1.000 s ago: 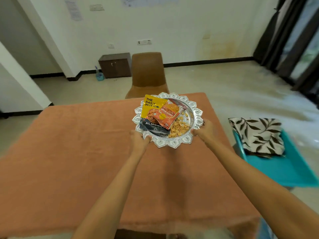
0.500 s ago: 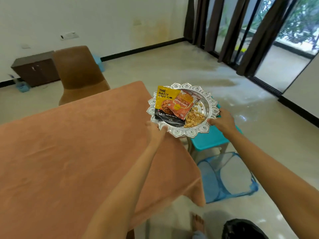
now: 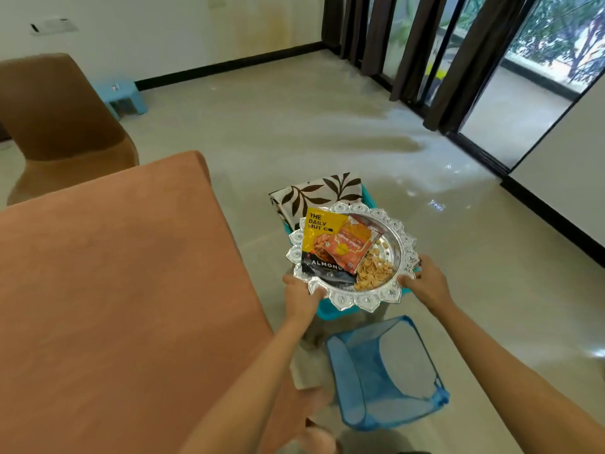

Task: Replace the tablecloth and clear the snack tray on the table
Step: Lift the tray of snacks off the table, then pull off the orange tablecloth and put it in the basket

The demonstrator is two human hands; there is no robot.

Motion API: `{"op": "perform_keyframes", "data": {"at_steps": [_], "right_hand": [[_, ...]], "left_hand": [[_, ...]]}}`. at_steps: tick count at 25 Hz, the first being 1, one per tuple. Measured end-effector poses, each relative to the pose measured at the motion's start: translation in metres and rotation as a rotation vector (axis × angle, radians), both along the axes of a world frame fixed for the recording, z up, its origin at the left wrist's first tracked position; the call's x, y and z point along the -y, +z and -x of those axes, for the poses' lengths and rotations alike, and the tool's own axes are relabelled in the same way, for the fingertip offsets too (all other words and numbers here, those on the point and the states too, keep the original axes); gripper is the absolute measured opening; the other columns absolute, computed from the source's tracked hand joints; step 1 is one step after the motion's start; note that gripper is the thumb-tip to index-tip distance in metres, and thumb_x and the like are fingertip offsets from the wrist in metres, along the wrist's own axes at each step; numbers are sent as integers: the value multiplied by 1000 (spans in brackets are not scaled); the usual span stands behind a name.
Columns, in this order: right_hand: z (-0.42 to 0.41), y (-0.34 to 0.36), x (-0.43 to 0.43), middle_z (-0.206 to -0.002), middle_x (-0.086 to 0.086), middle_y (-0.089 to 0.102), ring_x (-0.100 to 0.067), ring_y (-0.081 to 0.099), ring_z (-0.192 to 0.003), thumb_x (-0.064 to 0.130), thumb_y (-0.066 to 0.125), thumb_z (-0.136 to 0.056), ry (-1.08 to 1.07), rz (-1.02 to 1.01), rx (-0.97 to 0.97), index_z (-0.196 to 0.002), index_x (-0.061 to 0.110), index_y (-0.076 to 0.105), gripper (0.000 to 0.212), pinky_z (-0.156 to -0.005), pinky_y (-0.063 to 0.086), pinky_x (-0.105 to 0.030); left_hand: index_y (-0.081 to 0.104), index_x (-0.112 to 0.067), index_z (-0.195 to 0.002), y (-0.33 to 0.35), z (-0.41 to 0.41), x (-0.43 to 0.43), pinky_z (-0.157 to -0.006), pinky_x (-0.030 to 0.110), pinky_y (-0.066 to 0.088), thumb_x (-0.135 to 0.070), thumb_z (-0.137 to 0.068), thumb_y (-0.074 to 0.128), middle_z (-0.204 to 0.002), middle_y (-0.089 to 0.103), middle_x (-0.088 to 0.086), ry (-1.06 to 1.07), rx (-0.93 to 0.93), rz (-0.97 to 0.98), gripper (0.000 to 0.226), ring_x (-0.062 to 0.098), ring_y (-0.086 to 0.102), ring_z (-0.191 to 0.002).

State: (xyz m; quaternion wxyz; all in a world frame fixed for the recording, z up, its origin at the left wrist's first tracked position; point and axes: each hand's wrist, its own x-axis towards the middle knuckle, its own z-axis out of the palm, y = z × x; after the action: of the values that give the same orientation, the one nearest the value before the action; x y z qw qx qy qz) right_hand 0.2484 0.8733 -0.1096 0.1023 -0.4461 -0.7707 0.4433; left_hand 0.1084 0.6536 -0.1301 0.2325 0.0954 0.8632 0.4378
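left grip, right grip clasp snack tray rim; teal stool mostly hidden

Rust tablecloth over the table; folded leaf-print cloth on teal stool; mesh basket on floor

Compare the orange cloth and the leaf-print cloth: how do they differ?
Pattern: the orange cloth is plain; the leaf-print cloth is cream with dark brown leaves.
Pose: the orange cloth lies spread flat, its corner draping down; the leaf-print cloth is folded on the teal stool.
View: the silver tray, gripped by the left hand and right hand, hides the leaf-print cloth's near edge but none of the orange cloth.
Shared: both fabric, neither in a hand.
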Motion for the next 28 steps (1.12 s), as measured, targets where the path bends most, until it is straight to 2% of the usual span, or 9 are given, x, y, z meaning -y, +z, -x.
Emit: {"op": "perform_keyframes", "data": {"at_steps": [2,6,10,16,18,21,24,26,28], "right_hand": [[3,-26,-17,-113,-9,64,-21,59,-84,9,76,-72,25,10,17,-126,7,52,59,-62,40,-22],[11,-74,-36,-114,-9,63,-20,58,-83,9,77,-75,42,44,81,-130,7,49,62,-61,39,-18],[18,-106,-40,-117,-14,63,-23,58,-90,9,78,-76,34,84,123,-135,7,44,69,-76,41,-26],[31,-125,-46,-114,-16,61,-25,59,-89,5,82,-69,11,68,175,-132,5,44,73,-74,47,-29],[35,-124,-48,-121,-18,55,-33,56,-105,11,81,-71,100,-23,300,-127,4,47,66,-85,46,-40],[54,-109,-28,-150,-28,22,-45,23,-136,17,70,-80,101,-233,507,-137,3,34,69,-108,27,-52],[89,-77,40,-156,-23,12,-38,12,-143,10,59,-88,198,-325,203,-145,3,26,67,-116,22,-50],[104,-55,105,-158,-19,10,-32,7,-146,28,50,-94,455,-300,45,-149,3,20,68,-118,17,-49],[109,-44,170,-159,-13,1,-24,-2,-148,51,34,-95,690,-272,-18,-152,5,13,76,-121,4,-37]], "left_hand": [[34,-1,-103,-22,2,-17,-52,19,34,-13,-78,78,-70,40,-5,-7,31,45,51,16,48,-68],[25,-6,-103,-59,15,-41,-69,29,47,-10,-76,79,-92,61,14,20,109,68,60,28,62,-89],[28,0,-115,-80,22,-51,-71,25,46,-8,-79,77,-109,62,22,25,190,117,61,32,63,-100],[27,5,-124,-100,32,-58,-81,22,43,-3,-85,68,-125,56,17,-28,228,200,58,29,56,-116],[28,2,-124,-95,33,-53,-83,25,42,-6,-87,66,-127,55,18,-72,236,221,54,31,55,-117],[29,4,-136,-74,35,-34,-100,33,37,-12,-88,63,-135,46,19,-136,54,260,61,34,45,-126],[32,0,-143,-39,43,-1,-113,37,30,-9,-92,49,-147,34,17,-116,-280,203,55,31,31,-138],[38,-4,-143,-15,52,42,-111,40,33,-14,-93,43,-150,34,17,-40,-450,213,51,32,33,-138],[39,-5,-143,-6,60,104,-110,42,33,-29,-93,37,-151,34,20,47,-520,265,55,36,36,-136]]}}
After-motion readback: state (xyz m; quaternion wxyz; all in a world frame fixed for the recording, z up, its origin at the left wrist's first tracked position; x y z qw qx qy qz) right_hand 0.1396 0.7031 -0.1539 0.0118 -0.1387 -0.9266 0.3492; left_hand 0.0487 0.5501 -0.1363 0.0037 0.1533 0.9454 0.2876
